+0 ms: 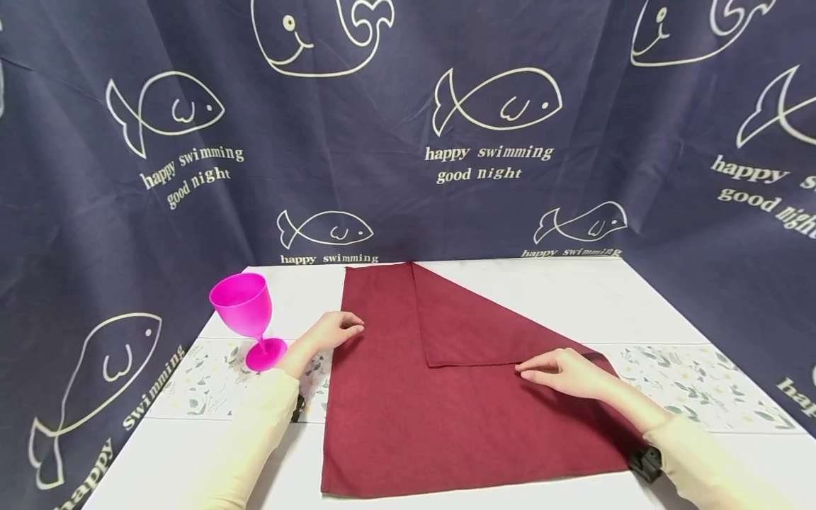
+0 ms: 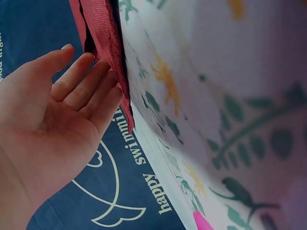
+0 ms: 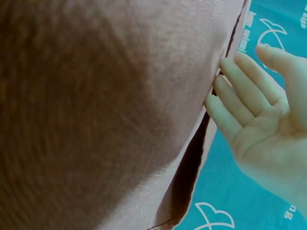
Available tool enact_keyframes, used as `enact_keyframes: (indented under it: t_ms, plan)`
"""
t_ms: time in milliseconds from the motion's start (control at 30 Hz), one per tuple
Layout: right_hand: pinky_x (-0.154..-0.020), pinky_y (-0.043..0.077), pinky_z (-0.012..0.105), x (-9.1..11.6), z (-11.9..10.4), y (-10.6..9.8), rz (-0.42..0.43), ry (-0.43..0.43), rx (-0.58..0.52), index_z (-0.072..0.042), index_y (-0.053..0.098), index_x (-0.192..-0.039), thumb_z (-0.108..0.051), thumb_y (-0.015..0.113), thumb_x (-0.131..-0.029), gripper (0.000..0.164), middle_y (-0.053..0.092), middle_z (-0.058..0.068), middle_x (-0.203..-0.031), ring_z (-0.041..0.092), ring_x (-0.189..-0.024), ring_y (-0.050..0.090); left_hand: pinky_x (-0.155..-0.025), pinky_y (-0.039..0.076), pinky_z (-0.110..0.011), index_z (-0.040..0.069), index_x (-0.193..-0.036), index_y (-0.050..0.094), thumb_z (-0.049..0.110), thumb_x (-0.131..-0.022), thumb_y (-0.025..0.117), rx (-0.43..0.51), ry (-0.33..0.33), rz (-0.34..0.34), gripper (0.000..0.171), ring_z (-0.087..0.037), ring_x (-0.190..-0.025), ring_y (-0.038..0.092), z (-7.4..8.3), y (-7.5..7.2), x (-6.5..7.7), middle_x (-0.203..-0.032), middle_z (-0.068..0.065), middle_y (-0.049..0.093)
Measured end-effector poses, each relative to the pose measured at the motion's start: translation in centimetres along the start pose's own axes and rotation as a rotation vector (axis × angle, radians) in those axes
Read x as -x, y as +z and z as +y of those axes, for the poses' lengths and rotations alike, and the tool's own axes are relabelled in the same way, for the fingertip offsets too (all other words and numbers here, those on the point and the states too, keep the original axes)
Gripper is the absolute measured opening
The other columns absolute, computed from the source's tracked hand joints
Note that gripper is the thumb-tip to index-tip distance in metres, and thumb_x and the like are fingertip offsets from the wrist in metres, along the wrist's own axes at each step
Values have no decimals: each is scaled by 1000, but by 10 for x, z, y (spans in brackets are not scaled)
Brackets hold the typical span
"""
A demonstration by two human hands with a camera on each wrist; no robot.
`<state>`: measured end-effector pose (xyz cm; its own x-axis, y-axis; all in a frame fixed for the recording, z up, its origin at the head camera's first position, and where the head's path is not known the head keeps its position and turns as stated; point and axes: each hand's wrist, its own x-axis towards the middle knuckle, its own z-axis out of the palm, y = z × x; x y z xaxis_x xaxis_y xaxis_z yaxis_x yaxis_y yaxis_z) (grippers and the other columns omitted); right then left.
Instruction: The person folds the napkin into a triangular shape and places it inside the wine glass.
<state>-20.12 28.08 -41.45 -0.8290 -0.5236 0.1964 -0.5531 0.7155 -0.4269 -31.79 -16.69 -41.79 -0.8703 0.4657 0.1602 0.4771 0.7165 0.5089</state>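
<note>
A dark red cloth [image 1: 389, 425] lies spread on the table, its far right corner folded over into a triangular flap [image 1: 472, 319]. My left hand [image 1: 333, 330] is at the cloth's left edge, fingers loosely bent and thumb apart, holding nothing. In the left wrist view the fingertips [image 2: 115, 93] are close to the cloth's edge; whether they touch it I cannot tell. My right hand [image 1: 567, 372] is at the flap's near edge. Its fingers [image 3: 230, 88] look relaxed in the right wrist view, with the thumb well away and nothing between them.
A bright pink goblet [image 1: 245, 304] stands at the left of the table, beside my left forearm. The white table [image 1: 644, 297] has a leaf-patterned band [image 1: 707, 382] across it. A dark blue curtain [image 1: 395, 142] with fish drawings hangs behind and at both sides.
</note>
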Motion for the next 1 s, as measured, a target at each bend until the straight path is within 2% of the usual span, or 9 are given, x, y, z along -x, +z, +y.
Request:
enact_keyframes:
  t_ms: [333,567,800,1000]
  plan:
    - [-80,51,27,-16,17,2,38,7,1,-11,72,-105,-25,63,-89,24,72,2,-100,16,-97,66,-91,47,-42,1,-96,70,14,-91,59,-6,-28,41,17,-28,-99,63,-4,2,1,-95,-11,71]
    - [-82,51,27,-27,26,-2,-13,60,-12,-12,72,-107,-27,61,-91,25,72,0,-102,13,-98,65,-87,48,-42,1,-93,69,14,-90,59,-15,-37,66,16,-28,-94,64,-2,0,1,-91,-11,71]
    - [-86,50,33,-26,16,-6,-39,104,-8,-10,70,-110,-29,60,-91,29,71,3,-106,20,-103,64,-87,48,-41,2,-93,70,14,-90,59,-8,-35,63,17,-26,-93,64,0,-1,0,-91,-10,71]
    - [-86,50,34,-17,3,-6,-38,131,9,-7,69,-112,-29,63,-89,32,69,8,-110,25,-105,63,-94,47,-41,1,-105,70,14,-91,59,10,-26,20,22,-27,-106,62,-3,0,0,-103,-12,71]
